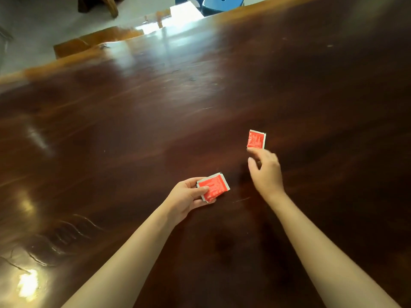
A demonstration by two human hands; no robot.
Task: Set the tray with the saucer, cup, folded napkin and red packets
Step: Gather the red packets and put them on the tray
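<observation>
From my seat at the feed, my left hand [189, 196] sits low and centre, palm turned up and inward, forearm running in from seven o'clock. It grips a red packet [216, 185]: the thumb [201, 189] lies flat across the top face and the fingers curl underneath. A grey edge peeks out beneath the packet's far corner, so there may be more than one in the grip; I cannot tell. The packet pokes out of the hand toward two o'clock, just above the table [222, 85].

My right hand [266, 172] is up at about two o'clock from the left one, well apart from it, with the arm stretched long from five o'clock. The wrist is bent and the back of the hand faces me. Thumb and forefinger [255, 151] stand apart in a loose half-pinch and hold nothing. The hand is smeared by blur.

A second red packet [256, 140] lies flat on the dark wood at twelve o'clock from that hand. The forefinger tip is right at its near edge; whether it touches I cannot tell.

Past the table's far edge, at twelve o'clock, stands a blue stool [222, 4] on a pale floor [33, 30].
</observation>
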